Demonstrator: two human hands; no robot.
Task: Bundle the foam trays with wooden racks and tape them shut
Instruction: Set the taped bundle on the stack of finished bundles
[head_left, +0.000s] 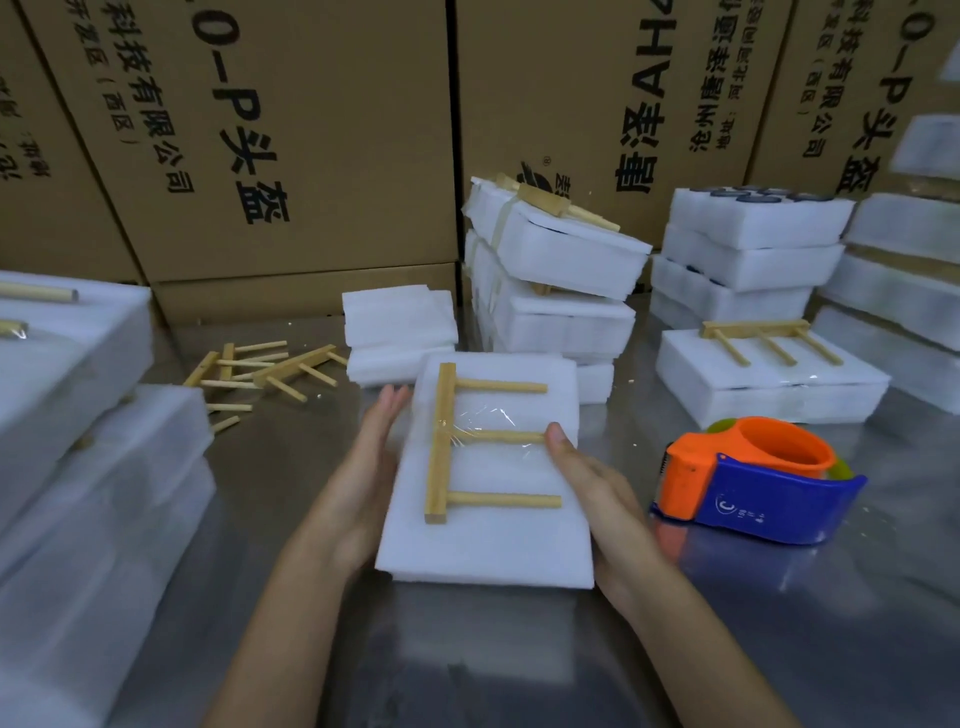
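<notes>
A white foam tray bundle (488, 535) lies in front of me on the metal table (831, 623). On top rests a wooden rack (441, 441) with three pegs, and a strip of clear tape (488, 423) crosses its middle peg. My left hand (363, 467) presses flat against the bundle's left edge. My right hand (597, 493) grips the right edge, thumb on top near the middle peg. An orange and blue tape dispenser (753, 483) sits on the table just right of my right hand.
Loose wooden racks (265, 371) lie at the back left. Plain foam pieces (397, 332) sit behind the bundle. Taped bundles are stacked at centre back (556, 270), right (769, 384) and left (67, 364). Cardboard boxes (285, 130) wall off the back.
</notes>
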